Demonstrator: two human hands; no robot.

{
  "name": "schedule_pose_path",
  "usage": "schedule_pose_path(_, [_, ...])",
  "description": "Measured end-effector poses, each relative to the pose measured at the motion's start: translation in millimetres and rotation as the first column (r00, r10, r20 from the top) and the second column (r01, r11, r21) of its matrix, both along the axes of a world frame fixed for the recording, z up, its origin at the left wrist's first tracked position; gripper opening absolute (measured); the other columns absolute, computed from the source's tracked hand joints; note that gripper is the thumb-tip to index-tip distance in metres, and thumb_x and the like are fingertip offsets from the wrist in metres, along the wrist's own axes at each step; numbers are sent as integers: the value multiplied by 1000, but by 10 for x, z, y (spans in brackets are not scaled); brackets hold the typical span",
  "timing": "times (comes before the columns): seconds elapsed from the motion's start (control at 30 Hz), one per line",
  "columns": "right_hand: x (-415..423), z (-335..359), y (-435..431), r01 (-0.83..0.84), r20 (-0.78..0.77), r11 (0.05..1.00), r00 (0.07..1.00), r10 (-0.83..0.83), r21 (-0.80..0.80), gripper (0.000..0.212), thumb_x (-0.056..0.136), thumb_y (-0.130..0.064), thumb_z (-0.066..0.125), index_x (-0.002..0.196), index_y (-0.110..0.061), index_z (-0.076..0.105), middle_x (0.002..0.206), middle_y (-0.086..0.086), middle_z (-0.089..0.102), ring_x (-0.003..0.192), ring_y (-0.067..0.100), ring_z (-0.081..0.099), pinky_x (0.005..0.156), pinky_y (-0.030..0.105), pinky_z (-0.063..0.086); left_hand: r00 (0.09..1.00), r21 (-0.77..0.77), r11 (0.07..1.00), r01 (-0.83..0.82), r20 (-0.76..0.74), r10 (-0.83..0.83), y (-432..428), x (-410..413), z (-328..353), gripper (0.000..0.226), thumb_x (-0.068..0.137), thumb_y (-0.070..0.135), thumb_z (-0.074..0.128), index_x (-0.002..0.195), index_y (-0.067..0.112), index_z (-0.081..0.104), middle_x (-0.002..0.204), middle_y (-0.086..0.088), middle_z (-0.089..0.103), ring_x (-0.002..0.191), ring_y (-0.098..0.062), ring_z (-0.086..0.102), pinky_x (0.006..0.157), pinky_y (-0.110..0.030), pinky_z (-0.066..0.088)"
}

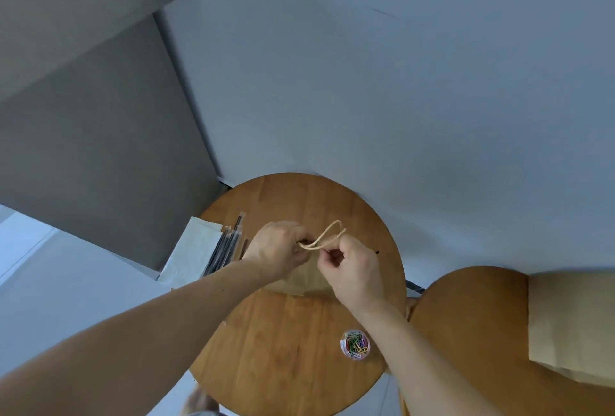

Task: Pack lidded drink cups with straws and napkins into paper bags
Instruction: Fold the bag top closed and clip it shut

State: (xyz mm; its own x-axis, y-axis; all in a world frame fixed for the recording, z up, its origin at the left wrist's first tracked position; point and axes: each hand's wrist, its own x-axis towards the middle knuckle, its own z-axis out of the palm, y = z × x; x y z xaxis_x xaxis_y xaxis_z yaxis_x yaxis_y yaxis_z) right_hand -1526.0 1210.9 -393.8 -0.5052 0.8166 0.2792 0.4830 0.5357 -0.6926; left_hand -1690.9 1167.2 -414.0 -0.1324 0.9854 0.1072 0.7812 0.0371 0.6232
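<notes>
Pinching handles (327,236), left hand (278,251), right hand (354,269) obscure bag (299,284).

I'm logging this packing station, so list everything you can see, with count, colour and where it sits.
round table: one, brown wood, centre
paper bag: one, tan, on the table under the hands
handle cord: looped, tan, at the bag's top between the hands
straws: a bundle, black, left side of the table
napkins: a stack, white, left edge of the table, beside the straws
paper clip tub: one, clear, multicoloured clips, on the table, near right
second wooden top: one, brown, right
flat bags: tan, count unclear, on the second top
left hand: pinches the cord
right hand: pinches the cord
</notes>
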Motion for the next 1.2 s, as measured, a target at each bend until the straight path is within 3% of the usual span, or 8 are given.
schedule_pose_path(0.07, [-45, 30, 103, -19, 34, 1000, 999, 18, 19, 9, 75, 1, 78, 77, -5, 72, 74, 2, 72, 63, 18, 66, 59, 33, 55, 999, 15, 1000, -9, 37, 9, 1, -10, 12, 12, 74, 11, 77, 80, 20, 72, 65, 8, 63, 58, -2, 44, 55, -12, 29])
schedule_pose_path(0.17, [-36, 27, 231, -79, 114, 997, 990, 77, 12, 8, 82, -5, 76, 89, -9, 77, 79, 4, 73, 67, 21, 67, 62, 39, 56, 999, 32, 999, -21, 26, 21, 13, -17, 12, 12, 76, 9, 74, 71, 17, 66, 59, 4, 58, 53, -9, 43, 53, -22, 30])
schedule_pose_path(0.33, [-46, 34, 326, -126, 137, 991, 982, 132, -50, 10, 86, -5, 71, 92, -10, 77, 88, 3, 73, 77, 18, 67, 71, 34, 55, 1000, -63, 998, -8, -27, 6, 91, -54, -42, 14, 87, 18, 65, 77, 8, 67, 66, -1, 57, 60, -20, 52, 57, -29, 34])
schedule_pose_path(0.57, [-18, 39, 370, -34, 109, 983, 993, 54, -181, 10, 84, -7, 72, 89, -14, 78, 73, -4, 73, 64, 13, 66, 65, 34, 56, 999, -122, 992, -24, -24, 21, 130, -62, -69, 15, 90, 25, 64, 81, 14, 67, 70, 10, 50, 64, -12, 47, 58, -24, 28])
schedule_pose_path(0.7, [-41, 33, 392, -98, 139, 984, 983, 119, -150, 16, 90, -10, 69, 102, -12, 77, 79, 7, 72, 68, 22, 67, 67, 41, 55, 1000, -141, 990, -26, -15, 24, 126, -61, -63, 15, 91, 26, 63, 80, 16, 66, 70, 10, 49, 63, -12, 47, 53, -20, 25])
schedule_pose_path(0.87, [-102, -21, 407, -78, 205, 974, 971, 122, -212, 28, 92, -15, 66, 120, -18, 69, 83, 2, 73, 69, 18, 67, 70, 34, 54, 1000, -140, 990, -7, -9, 6, 130, -54, -27, 17, 91, 24, 63, 75, 17, 64, 68, 8, 50, 61, -13, 46, 52, -19, 23])
schedule_pose_path(1.03, [-150, -78, 424, -70, 256, 977, 959, 122, -203, 11, 92, -18, 67, 102, -19, 68, 83, -3, 73, 71, 16, 67, 66, 34, 54, 1000, -142, 990, 12, -21, -15, 114, -49, -8, 18, 92, 25, 61, 77, 16, 64, 71, 7, 53, 64, -11, 45, 63, -25, 27])
schedule_pose_path(1.2, [-127, -113, 423, -108, 282, 990, 951, 130, -91, 9, 89, -17, 71, 98, -17, 69, 77, -2, 72, 68, 20, 68, 60, 33, 54, 1000, -118, 993, -5, -31, 1, 105, -26, 9, 28, 91, 22, 62, 68, 26, 46, 65, 13, 45, 59, -11, 40, 64, -27, 27])
